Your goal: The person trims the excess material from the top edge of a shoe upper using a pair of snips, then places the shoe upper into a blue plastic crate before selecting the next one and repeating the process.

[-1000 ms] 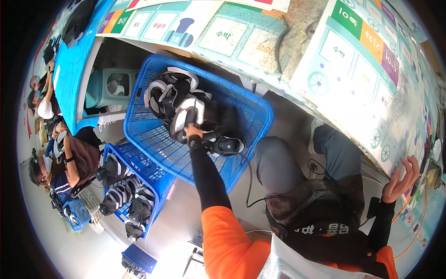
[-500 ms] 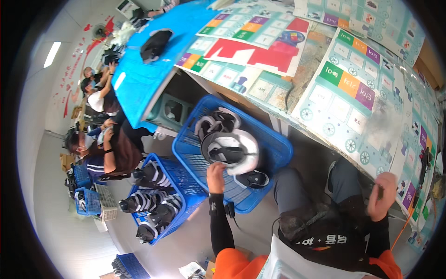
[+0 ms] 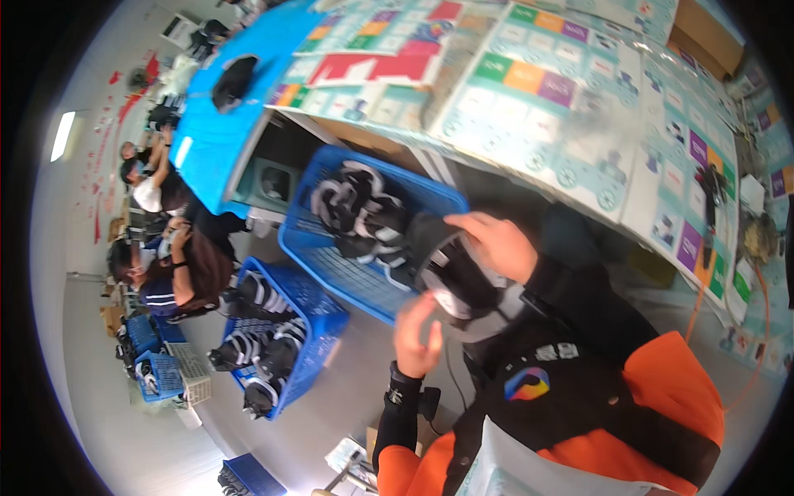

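right hand (image 3: 501,246): bent leftward, holding black-and-white shoe (image 3: 468,278) | left hand (image 3: 416,341): fingers parted, contact unclear

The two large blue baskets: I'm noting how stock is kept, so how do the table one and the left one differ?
The table basket stands at the table; the left basket stands farther from it. The table basket's shoes lie heaped together, while the left basket's sit in rough rows. Both are slotted and hold black-and-white shoes.

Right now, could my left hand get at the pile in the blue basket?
Probably yes: the blue basket is open on top and most of the pile shows uncovered; your left hand would just have to clear its near edge.
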Demonstrator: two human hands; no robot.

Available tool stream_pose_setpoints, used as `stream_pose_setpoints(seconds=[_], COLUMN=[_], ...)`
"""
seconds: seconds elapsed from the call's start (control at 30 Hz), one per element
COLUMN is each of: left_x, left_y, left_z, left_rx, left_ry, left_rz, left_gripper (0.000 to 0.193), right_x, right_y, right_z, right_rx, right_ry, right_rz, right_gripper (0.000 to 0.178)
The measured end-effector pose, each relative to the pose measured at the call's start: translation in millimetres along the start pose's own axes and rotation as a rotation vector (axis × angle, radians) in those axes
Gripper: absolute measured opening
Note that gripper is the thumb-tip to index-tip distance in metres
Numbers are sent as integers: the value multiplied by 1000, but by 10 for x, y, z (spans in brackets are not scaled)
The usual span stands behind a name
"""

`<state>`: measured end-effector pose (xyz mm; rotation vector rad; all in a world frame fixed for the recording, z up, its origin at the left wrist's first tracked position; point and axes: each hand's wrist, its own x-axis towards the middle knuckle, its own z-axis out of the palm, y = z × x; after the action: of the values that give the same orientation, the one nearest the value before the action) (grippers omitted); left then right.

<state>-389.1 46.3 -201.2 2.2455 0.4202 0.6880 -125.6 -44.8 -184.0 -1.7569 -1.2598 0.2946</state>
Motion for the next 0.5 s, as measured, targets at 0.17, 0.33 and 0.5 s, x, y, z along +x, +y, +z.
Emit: stream_pose_setpoints(seconds=[0.17, 0.33, 0.5], left_x=[51, 177, 119], left_y=[-21, 50, 73], left_z=[505, 519, 546], left_rx=[-131, -56, -173], left_ry=[406, 174, 108], left_rz=[-183, -148, -106], left_gripper=[63, 43, 33], right_x=[-341, -585, -659], right_y=[131, 220, 330], right_z=[-1, -198, -492], right_rx=[93, 188, 359], right_ry=[47, -115, -174], right_rz=[15, 51, -58], right_gripper=[48, 47, 30])
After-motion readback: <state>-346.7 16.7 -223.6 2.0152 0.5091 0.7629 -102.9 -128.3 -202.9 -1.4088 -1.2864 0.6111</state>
